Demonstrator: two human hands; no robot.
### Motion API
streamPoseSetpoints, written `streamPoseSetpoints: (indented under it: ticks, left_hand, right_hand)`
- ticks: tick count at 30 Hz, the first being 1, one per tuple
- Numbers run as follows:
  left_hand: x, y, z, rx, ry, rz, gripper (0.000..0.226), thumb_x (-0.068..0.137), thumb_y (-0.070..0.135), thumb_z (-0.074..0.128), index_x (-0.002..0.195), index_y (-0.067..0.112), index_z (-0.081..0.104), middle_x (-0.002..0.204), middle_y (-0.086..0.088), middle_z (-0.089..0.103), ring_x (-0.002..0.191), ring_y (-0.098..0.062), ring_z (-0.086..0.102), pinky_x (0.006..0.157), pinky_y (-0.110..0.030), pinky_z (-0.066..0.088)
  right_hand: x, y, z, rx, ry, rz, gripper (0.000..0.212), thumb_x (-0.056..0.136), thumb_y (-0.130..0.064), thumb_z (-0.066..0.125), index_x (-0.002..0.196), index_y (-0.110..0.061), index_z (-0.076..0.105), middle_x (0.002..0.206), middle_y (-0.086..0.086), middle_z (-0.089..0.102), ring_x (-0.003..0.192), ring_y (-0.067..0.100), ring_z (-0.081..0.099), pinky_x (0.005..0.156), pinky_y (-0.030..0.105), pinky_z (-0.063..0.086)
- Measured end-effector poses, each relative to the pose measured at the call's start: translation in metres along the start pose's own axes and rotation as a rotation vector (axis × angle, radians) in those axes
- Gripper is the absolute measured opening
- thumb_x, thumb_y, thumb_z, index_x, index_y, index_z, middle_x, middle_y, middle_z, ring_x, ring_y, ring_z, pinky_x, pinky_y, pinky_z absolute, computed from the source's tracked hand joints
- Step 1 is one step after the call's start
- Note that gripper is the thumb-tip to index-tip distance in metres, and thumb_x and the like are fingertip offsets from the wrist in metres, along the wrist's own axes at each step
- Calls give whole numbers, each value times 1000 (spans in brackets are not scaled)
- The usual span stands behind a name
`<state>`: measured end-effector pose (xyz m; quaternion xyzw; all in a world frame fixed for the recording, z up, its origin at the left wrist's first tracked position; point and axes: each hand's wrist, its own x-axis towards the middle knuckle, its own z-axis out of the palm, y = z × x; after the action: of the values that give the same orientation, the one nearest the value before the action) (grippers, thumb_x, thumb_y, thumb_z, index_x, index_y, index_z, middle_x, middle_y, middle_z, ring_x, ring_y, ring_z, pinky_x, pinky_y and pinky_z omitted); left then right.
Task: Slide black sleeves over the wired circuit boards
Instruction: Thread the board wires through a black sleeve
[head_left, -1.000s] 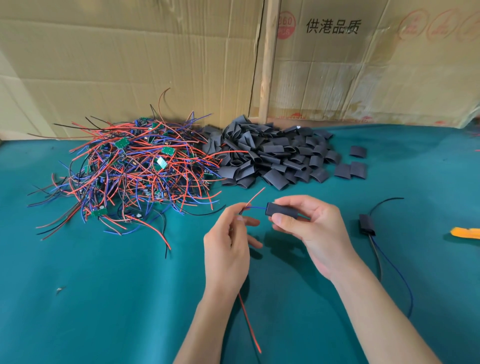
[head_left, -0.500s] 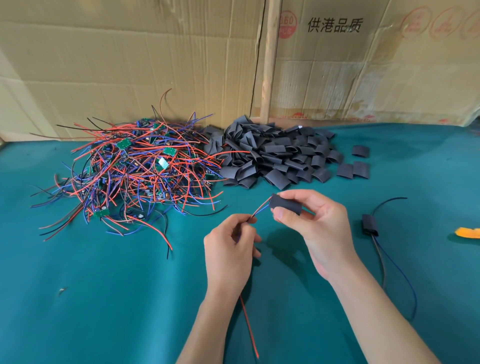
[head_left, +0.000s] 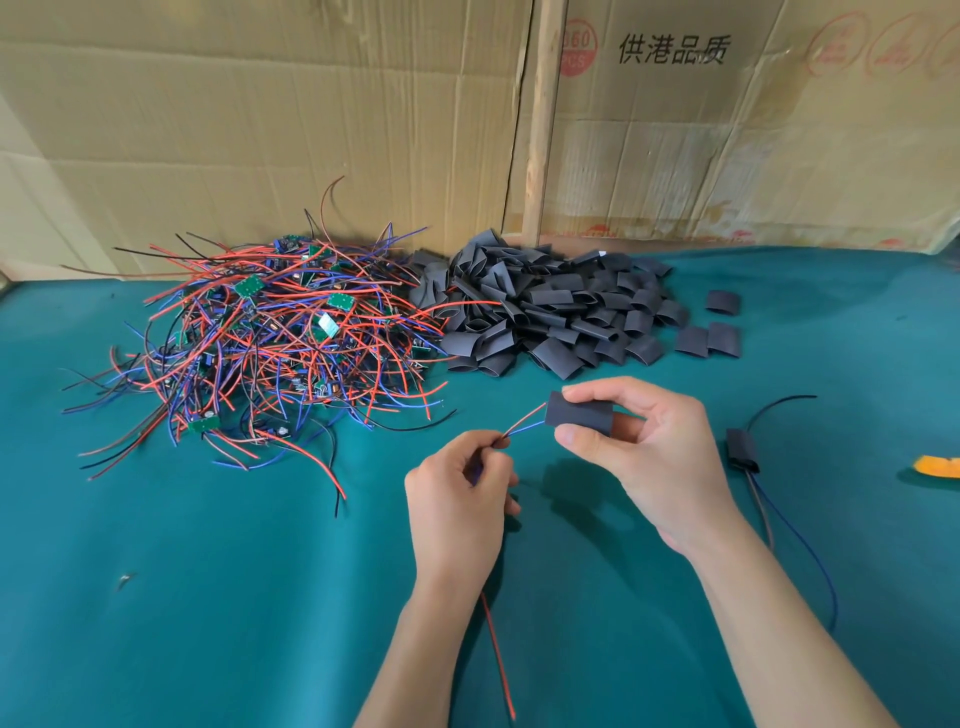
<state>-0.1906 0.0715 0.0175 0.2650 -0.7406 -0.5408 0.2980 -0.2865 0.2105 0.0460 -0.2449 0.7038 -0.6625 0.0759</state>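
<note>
Black shrink sleeve (head_left: 578, 420) is sitting pinched between the thumb and fingers of the right hand (head_left: 644, 457), held above the green cloth (head_left: 208, 571). A red and a blue lead are running out of its left mouth to the left hand (head_left: 457, 499), which is pinching them in curled fingers just beside the sleeve. One red wire (head_left: 496, 660) is trailing below that grip.

Only one finished piece (head_left: 740, 451) is lying to the right of the grip, its leads trailing toward the person. Beyond the grip, the tangle of wired boards (head_left: 270, 338) and the heap of loose sleeves (head_left: 550, 312) are both looking large, so the job seems barely begun.

The board in hand is not showing; whether it is fully inside the sleeve cannot be told. An orange object (head_left: 937, 466) is being cut off at the right edge.
</note>
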Motion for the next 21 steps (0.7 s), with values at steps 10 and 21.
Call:
streamPoseSetpoints:
  ticks: [10,21]
  left_hand:
    - [-3,1,1,146,25,50,20,84,12,57,75,22,72,53,-4,61,40,-7,62,59,-27,53]
    - [-2,3,0,161,3,-11,21,82,10,60,70,25,69,55,-1,64,38,-6,62,59,-22,53]
  right_hand:
    - [1,-1,-11,-141,-51,1,38,75,0,85,92,-33,77,104,-13,78,90,14,77,91,40,60]
    - [1,3,-13,-156,-86,6,39,75,-2,87,92,-36,78,106,-14,78,93,14,77,94,47,59]
